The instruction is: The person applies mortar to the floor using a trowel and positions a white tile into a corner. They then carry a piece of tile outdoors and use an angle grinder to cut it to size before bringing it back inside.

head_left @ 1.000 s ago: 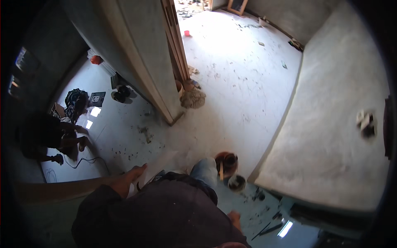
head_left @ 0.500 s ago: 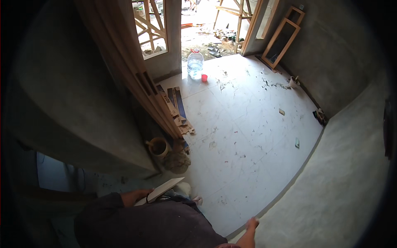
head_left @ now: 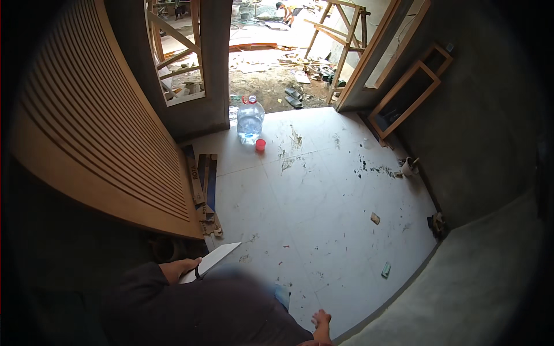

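Observation:
My left hand (head_left: pixel 183 269) grips a flat white board (head_left: pixel 217 255) by its near end, where a dark band crosses it. The board's slanted far end points away over the tiled floor. Low at the right, my right hand (head_left: pixel 321 318) hangs above the floor near the base of the right wall, its fingers apart and nothing visible in them. My dark sleeves and shirt fill the lower edge.
Ahead, a clear water jug (head_left: pixel 250 124) and a red cup (head_left: pixel 260 146) stand near the doorway. A slatted wooden door (head_left: pixel 109 132) and cardboard strips (head_left: pixel 206 187) line the left. Wooden frames (head_left: pixel 404 101) lean at right. Outside, a person (head_left: pixel 291 12) bends near wooden trestles.
I have moved forward toward the doorway, so the jug and cup look closer. The slatted door now shows its broad face. My left hand still holds the board; my right hand's fingers have spread.

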